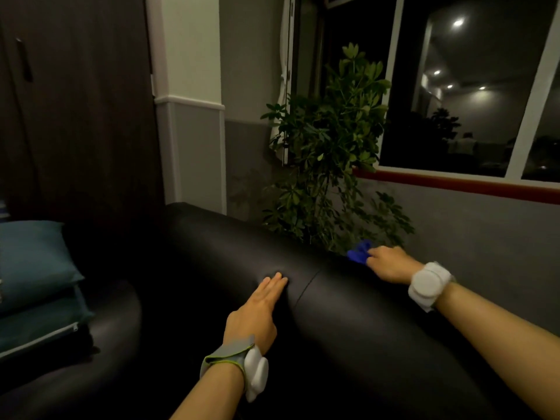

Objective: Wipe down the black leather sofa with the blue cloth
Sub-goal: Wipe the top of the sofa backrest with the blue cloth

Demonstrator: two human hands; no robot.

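My left hand (257,307), nearest me at 6 o'clock, lies flat with straight fingers pressing the black leather sofa (348,328) backrest top. My right hand (389,263), at 3 o'clock, pinches the bunched blue cloth (357,253) on the back edge beside the plant (327,153). Mid-task I'd judge: backrest underway; seat, armrest near teal cushions (33,268) apparently left.
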